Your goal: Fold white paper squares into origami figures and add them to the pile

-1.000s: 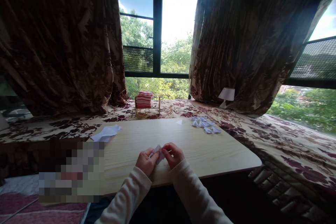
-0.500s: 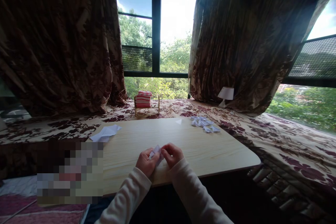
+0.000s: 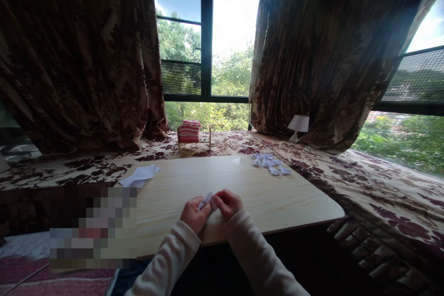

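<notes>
Between my two hands, over the near edge of the table [image 3: 277,203], is a small piece of folded white paper [image 3: 206,200]. My left hand [image 3: 194,212] grips it with the thumb on top. My right hand [image 3: 228,203] pinches its right side between thumb and fingertips. The fingers hide much of the paper, so its exact shape cannot be made out. Several folded white paper pieces [image 3: 268,163] lie grouped at the table's far right corner. A small white paper triangle [image 3: 236,161] rests to their left. Flat white paper sheets [image 3: 140,175] lie at the far left corner.
Past the table runs a ledge with a flowered cover [image 3: 229,141]. On it stand a small rack holding folded red-striped cloths [image 3: 189,131] and a white lamp [image 3: 299,124]. A blurred-out patch [image 3: 104,236] covers the table's left side.
The folded paper has tilted and looks narrower between my fingers. Both hands have hardly shifted, and everything else lies as before.
</notes>
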`<state>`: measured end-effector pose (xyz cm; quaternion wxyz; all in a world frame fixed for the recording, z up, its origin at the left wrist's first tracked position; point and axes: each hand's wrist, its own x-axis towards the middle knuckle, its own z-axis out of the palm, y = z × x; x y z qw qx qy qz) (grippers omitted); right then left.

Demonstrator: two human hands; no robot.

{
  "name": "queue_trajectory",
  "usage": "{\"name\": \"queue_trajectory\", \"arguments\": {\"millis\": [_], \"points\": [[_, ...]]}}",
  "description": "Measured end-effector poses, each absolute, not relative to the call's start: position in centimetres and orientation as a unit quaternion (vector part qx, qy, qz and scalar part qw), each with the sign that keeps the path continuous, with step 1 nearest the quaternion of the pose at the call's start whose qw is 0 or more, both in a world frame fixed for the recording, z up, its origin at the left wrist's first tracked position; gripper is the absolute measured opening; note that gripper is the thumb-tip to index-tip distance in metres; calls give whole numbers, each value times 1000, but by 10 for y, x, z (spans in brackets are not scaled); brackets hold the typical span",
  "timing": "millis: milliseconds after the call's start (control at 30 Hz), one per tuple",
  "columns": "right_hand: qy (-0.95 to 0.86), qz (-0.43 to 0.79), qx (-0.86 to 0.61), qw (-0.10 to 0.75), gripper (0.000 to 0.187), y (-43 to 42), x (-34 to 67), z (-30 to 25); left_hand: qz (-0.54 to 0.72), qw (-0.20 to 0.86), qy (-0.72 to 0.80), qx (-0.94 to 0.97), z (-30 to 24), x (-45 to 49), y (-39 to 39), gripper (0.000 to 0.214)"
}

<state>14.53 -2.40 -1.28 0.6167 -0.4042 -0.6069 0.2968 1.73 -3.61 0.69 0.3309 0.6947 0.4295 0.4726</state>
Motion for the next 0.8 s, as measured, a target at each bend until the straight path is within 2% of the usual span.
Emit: {"name": "queue_trajectory", "arguments": {"millis": [333, 567, 800], "points": [[-617, 335, -411, 582, 15, -21, 146, -12, 484, 359, 452, 658, 2, 16, -34, 24], [-604, 376, -386, 588, 14, -17, 146, -20, 481, 349, 444, 671, 1, 16, -33, 29], [-632, 367, -373, 572, 13, -19, 150, -20, 475, 333, 422, 697, -1, 14, -32, 29]]}}
